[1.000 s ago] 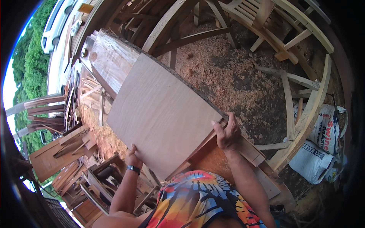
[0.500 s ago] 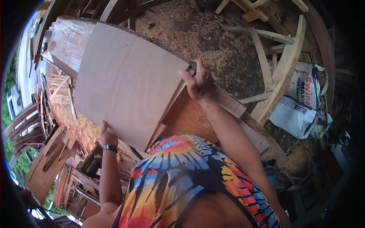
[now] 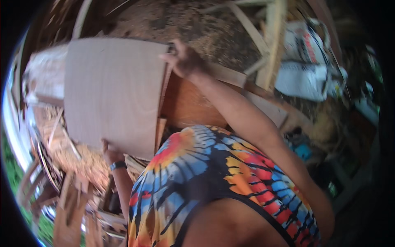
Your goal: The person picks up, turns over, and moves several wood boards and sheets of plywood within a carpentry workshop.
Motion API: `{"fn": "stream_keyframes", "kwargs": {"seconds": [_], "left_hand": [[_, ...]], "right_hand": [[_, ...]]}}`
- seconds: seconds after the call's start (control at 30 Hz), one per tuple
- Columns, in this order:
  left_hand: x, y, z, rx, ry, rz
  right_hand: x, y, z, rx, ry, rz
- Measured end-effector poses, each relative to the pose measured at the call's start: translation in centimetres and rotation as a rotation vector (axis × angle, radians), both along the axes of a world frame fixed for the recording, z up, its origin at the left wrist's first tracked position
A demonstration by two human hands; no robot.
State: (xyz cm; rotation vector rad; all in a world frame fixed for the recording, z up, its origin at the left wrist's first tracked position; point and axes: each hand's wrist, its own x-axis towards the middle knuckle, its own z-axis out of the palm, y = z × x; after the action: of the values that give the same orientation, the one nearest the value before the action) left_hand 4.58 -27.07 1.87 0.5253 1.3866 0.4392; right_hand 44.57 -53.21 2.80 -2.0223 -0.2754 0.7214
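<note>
A large pale plywood panel (image 3: 115,94) lies flat before me, left of my body, on top of other boards. My right hand (image 3: 187,61) is closed on its far right corner, thumb over the top face. At the near edge my left hand (image 3: 112,154), with a dark wristband behind it, pinches the panel; its thumb shows on top and the other fingers are hidden beneath. Just right of the panel, an orange-brown board (image 3: 193,103) shows below my right forearm. Motion blurs the picture.
A lighter board (image 3: 47,74) extends beyond the panel's left side. Wood shavings (image 3: 82,160) and offcuts lie at the lower left. Beyond my right hand stands a wooden frame (image 3: 273,45), with white printed sacks (image 3: 304,80) to its right. Sawdust covers the ground (image 3: 152,20) at the far side.
My view has swung, so the panel and both hands appear farther left, and the panel looks turned slightly. Both hands keep their hold on its edges.
</note>
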Motion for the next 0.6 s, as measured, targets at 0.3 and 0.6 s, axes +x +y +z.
{"fn": "stream_keyframes", "kwargs": {"seconds": [0.3, 0.6], "left_hand": [[0.2, 0.1, 0.6, -0.048, -0.017, 0.008], [0.4, 0.2, 0.7, -0.014, -0.020, 0.032]], "right_hand": [[-1.6, -0.7, 0.5, -0.058, -0.142, -0.045], [-5.5, 1.2, 0.4, -0.107, -0.525, -0.287]]}}
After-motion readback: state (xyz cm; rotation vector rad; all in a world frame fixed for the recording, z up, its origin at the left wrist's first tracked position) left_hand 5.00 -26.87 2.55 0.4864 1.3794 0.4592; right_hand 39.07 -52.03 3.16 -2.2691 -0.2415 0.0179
